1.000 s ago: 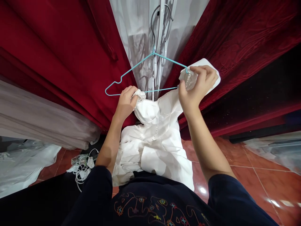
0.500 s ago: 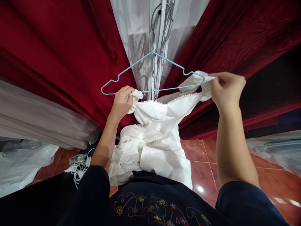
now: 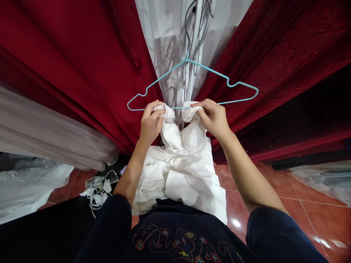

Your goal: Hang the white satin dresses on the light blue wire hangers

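Both hands are up at the top edge of a white dress, close together just under the bottom bar of a teal wire hanger. Her left hand is closed in a pinch on the left shoulder piece, fingers curled over the pearl-trimmed edge; the right hand pinches the matching right piece the same way. The two gathered ends sit almost touching at the middle of the hanger's bar. The rest of the dress hangs down in folds between the person's forearms, against a dark embroidered top. The hanger's hook is caught on a white metal grille set between red velvet curtains. Down on the red tiled floor, to the left, lies a tangle of white cables, near some pale sheer fabric.
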Demonstrator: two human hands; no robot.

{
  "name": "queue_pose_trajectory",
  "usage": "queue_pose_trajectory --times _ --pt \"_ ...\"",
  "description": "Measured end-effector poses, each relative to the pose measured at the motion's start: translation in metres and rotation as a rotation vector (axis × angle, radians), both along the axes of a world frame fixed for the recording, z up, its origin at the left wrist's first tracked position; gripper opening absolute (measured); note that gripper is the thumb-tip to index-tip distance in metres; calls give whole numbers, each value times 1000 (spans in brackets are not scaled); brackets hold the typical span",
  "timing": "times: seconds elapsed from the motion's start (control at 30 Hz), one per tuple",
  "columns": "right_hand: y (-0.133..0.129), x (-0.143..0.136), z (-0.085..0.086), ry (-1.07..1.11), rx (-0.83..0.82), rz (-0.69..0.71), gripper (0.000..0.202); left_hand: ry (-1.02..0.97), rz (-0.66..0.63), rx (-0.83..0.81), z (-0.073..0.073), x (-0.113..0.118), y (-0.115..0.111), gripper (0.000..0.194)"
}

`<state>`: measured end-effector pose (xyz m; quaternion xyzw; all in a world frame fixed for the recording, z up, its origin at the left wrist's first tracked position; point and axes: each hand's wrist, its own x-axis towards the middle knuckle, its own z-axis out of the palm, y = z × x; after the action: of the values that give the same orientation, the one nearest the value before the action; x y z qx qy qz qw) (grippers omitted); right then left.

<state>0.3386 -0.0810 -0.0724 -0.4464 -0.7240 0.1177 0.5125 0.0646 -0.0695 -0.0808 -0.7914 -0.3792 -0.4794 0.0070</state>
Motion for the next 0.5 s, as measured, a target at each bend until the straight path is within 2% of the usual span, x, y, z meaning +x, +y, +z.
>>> queue_pose_trajectory --times 0.07,0.1,0.13,0.2,0.27,0.37,0.43,0.5 --pt "0 1 -5 11 13 -27 30 -74 122 98 -19 -12 -14 17" --pt "-2 4 -6 5 20 -35 31 -122 176 97 -29 -20 -20 15" --pt "-4 7 -6 -4 23 -38 31 -184 220 46 -38 -28 -26 15" --pt "-7 13 -5 -17 21 -35 33 -358 278 -161 -50 -43 -32 15" --pt "-9 15 -2 -22 19 -33 33 -585 298 -376 -54 -54 -29 15" --pt "-11 15 -1 -20 30 -32 32 -867 326 -494 -41 -60 -12 26" --pt "-12 13 -1 -15 38 -24 31 -928 327 -458 -25 -62 6 34" --pt "-13 12 -1 -5 54 -2 31 -904 277 -343 -5 -65 28 37"
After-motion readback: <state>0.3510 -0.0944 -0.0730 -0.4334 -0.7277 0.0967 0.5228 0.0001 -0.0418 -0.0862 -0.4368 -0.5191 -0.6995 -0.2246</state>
